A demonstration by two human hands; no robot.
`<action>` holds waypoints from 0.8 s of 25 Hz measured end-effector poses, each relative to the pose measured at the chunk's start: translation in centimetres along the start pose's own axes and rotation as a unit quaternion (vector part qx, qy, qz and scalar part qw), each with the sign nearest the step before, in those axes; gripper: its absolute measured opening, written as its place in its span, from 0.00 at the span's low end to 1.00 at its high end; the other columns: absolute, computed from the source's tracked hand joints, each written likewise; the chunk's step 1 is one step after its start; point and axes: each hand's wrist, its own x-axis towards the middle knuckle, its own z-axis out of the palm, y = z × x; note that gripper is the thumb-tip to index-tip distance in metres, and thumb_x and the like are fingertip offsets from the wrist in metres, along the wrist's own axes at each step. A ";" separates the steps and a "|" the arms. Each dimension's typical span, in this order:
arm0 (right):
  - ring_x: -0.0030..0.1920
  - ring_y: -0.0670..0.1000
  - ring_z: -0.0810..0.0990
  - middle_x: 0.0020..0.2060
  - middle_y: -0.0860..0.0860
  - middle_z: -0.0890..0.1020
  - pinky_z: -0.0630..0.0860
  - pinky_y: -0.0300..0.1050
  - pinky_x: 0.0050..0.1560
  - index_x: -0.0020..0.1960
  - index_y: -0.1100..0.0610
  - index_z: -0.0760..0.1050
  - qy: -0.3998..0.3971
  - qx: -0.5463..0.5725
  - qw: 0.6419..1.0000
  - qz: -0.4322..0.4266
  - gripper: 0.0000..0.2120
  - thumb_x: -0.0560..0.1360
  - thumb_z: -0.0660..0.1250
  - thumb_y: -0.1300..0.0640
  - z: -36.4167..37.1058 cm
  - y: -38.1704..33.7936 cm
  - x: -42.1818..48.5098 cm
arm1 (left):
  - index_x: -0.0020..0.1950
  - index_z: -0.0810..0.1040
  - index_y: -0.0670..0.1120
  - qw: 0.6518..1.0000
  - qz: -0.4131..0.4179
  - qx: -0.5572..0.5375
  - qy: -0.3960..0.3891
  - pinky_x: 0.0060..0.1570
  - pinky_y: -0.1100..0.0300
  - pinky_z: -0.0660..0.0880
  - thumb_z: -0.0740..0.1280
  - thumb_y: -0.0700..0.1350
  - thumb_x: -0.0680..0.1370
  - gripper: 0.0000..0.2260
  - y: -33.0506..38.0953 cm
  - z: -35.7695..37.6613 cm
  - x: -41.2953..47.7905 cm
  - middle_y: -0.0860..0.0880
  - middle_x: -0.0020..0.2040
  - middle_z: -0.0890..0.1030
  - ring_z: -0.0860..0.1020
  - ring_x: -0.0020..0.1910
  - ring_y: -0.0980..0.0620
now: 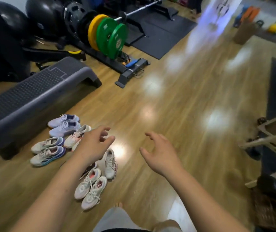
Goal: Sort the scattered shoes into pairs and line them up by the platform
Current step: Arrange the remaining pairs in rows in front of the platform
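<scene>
A grey step platform lies on the wood floor at left. Beside it sit a lilac pair of shoes and a white pair with blue heels. A white shoe with red and black marks lies partly under my left hand, which hovers open above the shoes. Another white shoe lies near my forearm, and a white pair with pink lining lies closest to me. My right hand hangs open over bare floor, holding nothing.
A barbell with green and yellow plates rests on a rack behind the platform. Black exercise balls stand at the back left, black mats beyond. A bench frame stands at right. My legs and a bare foot show below.
</scene>
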 end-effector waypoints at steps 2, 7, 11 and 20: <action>0.63 0.50 0.73 0.63 0.47 0.75 0.72 0.48 0.60 0.69 0.45 0.68 -0.015 -0.019 0.999 -0.023 0.25 0.73 0.64 0.44 -0.2 -0.2 4.8 | 0.60 0.77 0.57 0.999 -0.025 0.004 0.044 0.43 0.63 0.72 0.68 0.55 0.76 0.13 -0.6 -0.9 2.7 0.56 0.50 0.80 0.76 0.45 0.66; 0.60 0.53 0.76 0.59 0.49 0.79 0.75 0.47 0.56 0.66 0.47 0.72 -0.090 -0.074 0.989 -0.097 0.22 0.73 0.63 0.46 -0.1 -0.4 17.3 | 0.56 0.80 0.54 0.971 -0.140 -0.032 0.189 0.47 0.61 0.75 0.69 0.51 0.77 0.09 -2.7 -1.7 6.0 0.56 0.48 0.81 0.79 0.45 0.60; 0.58 0.51 0.77 0.59 0.47 0.79 0.75 0.47 0.51 0.65 0.46 0.72 -0.189 -0.123 0.957 -0.184 0.21 0.73 0.62 0.45 -0.4 -1.4 24.3 | 0.53 0.80 0.53 0.921 -0.246 -0.089 0.288 0.46 0.63 0.73 0.70 0.47 0.77 0.06 -1.1 0.3 4.0 0.55 0.47 0.82 0.80 0.47 0.57; 0.55 0.53 0.79 0.55 0.50 0.81 0.78 0.48 0.52 0.60 0.47 0.76 -0.333 -0.187 0.855 -0.352 0.17 0.72 0.64 0.48 5.0 -8.7 32.2 | 0.38 0.81 0.55 0.767 -0.419 -0.154 0.461 0.45 0.58 0.74 0.70 0.44 0.76 0.08 -0.7 6.8 -1.0 0.58 0.39 0.83 0.79 0.39 0.57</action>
